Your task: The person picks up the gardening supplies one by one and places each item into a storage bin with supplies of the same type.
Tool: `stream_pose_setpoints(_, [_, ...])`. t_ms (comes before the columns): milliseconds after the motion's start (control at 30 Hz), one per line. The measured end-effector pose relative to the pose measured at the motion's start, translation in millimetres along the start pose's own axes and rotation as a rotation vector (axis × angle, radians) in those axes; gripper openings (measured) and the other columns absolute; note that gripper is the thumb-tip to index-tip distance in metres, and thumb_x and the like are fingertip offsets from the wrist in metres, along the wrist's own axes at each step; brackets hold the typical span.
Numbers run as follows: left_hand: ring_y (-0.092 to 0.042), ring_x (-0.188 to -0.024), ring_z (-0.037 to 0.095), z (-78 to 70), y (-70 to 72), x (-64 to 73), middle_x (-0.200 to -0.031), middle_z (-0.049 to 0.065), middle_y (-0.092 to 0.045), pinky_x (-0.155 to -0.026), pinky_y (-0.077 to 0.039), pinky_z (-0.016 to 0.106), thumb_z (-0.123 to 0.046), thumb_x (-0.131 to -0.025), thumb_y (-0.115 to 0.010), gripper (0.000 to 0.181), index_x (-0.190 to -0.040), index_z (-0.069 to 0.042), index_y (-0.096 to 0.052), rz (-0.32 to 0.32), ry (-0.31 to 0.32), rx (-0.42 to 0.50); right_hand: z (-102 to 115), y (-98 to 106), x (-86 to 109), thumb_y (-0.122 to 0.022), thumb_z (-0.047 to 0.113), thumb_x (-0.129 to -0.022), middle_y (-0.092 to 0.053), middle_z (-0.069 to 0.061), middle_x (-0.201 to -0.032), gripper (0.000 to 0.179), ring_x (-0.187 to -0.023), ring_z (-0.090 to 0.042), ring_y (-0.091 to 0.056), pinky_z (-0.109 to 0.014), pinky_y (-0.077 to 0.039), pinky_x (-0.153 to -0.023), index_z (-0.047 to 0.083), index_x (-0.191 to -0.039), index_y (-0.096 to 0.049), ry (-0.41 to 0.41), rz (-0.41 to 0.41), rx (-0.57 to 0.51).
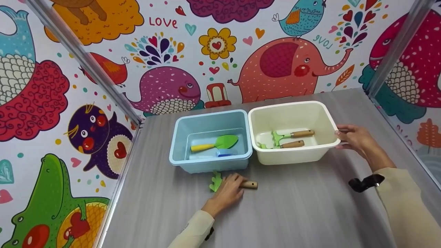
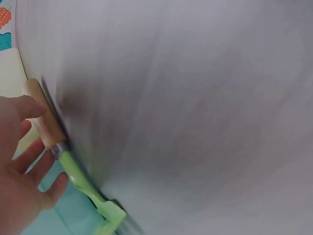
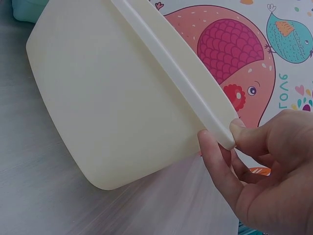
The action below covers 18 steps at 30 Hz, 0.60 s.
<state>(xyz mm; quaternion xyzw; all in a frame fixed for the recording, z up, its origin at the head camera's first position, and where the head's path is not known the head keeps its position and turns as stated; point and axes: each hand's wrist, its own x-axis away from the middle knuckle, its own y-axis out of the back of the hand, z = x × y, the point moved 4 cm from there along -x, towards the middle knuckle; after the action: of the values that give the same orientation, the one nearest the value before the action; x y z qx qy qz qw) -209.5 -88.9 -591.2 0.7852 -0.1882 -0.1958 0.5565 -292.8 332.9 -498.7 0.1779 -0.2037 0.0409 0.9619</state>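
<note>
My left hand [image 1: 229,189] is over a small green hand rake [image 1: 216,182] with a wooden handle, in front of the light blue tub [image 1: 211,162]. In the left wrist view the thumb lies across the wooden handle [image 2: 49,125], and the other fingers curl beside it near the metal collar. My right hand [image 1: 358,139] pinches the right rim of the cream tub [image 1: 293,155], thumb above and fingers underneath. Inside that tub lie another green rake [image 1: 276,137] and a second wooden-handled tool [image 1: 293,144], its green head partly hidden by the front wall.
The blue tub holds a green trowel [image 1: 225,141] with a yellow handle and a blue-and-white item [image 1: 224,152]. Both tubs stand side by side on the grey table [image 1: 293,206]. Patterned panels [image 1: 220,75] with metal posts enclose the back and sides.
</note>
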Motion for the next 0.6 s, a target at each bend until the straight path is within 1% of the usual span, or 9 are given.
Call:
stream_pose_setpoints(100, [-0.063,-0.112,0.022,2.8,-0.9,0.6,-0.117,0.004,-0.067,-0.098,-0.051,0.049,-0.015,-0.092,-0.071,0.03,-0.121,-0.013,-0.065,0.008,0.002,-0.01,0,0,-0.2,-0.052,0.029,-0.104,-0.032,-0.029,-0.154,0.068,-0.083,0.003,-0.062,-0.025,-0.058,-0.085,-0.002,-0.157,-0.021,-0.003,0.008,-0.005])
stream_pose_setpoints(200, [-0.064,-0.108,0.023,6.1,-2.0,-0.2,-0.113,0.005,-0.068,-0.094,-0.053,0.045,-0.013,-0.09,-0.072,0.028,-0.117,-0.011,-0.066,-0.01,-0.008,-0.016,0,-1,-1.5,-0.052,0.027,-0.104,-0.034,-0.03,-0.151,0.067,-0.083,0.004,-0.062,-0.024,-0.059,-0.082,-0.005,-0.155,-0.022,0.029,0.0,-0.016])
stream_pose_setpoints(333, [-0.066,-0.104,0.022,10.5,-2.3,-0.9,-0.11,0.006,-0.069,-0.089,-0.054,0.04,-0.011,-0.09,-0.072,0.024,-0.114,-0.011,-0.068,-0.037,-0.006,0.011,0,-2,-1.9,-0.05,0.026,-0.105,-0.035,-0.031,-0.15,0.065,-0.083,0.005,-0.062,-0.023,-0.059,-0.079,-0.008,-0.154,-0.024,0.061,-0.012,-0.01])
stream_pose_setpoints(433, [-0.067,-0.103,0.021,13.0,-1.3,-1.4,-0.109,0.006,-0.069,-0.089,-0.055,0.037,-0.01,-0.091,-0.071,0.022,-0.112,-0.011,-0.069,-0.038,-0.007,0.038,-1,-2,-1.5,-0.05,0.028,-0.105,-0.034,-0.031,-0.152,0.065,-0.082,0.005,-0.062,-0.023,-0.059,-0.08,-0.007,-0.154,-0.024,0.048,-0.011,0.005])
stream_pose_setpoints(600, [-0.066,-0.1,0.021,15.2,0.1,-2.6,-0.106,0.006,-0.068,-0.087,-0.055,0.034,-0.007,-0.09,-0.072,0.021,-0.11,-0.009,-0.069,-0.043,-0.039,0.051,0,-1,-1.7,-0.05,0.029,-0.105,-0.034,-0.03,-0.153,0.066,-0.08,0.006,-0.061,-0.024,-0.059,-0.082,-0.006,-0.155,-0.024,0.031,-0.015,0.012])
